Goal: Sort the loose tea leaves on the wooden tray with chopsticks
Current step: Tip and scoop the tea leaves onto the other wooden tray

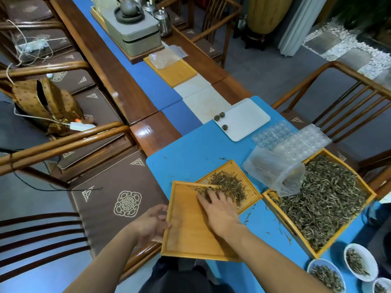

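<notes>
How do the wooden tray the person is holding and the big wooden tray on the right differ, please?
The held tray is nearly bare and tilted onto a smaller tray; the big tray lies flat, filled with pale green leaves. The left hand grips the held tray; nobody touches the big one. Both are light wood with raised rims.

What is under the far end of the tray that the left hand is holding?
A second wooden tray with a pile of tea leaves. The held tray and right hand cover its near corner, so what lies there is hidden.

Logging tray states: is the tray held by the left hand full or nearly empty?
Nearly empty: the tray shows bare wood; leaves only at its far edge.
</notes>
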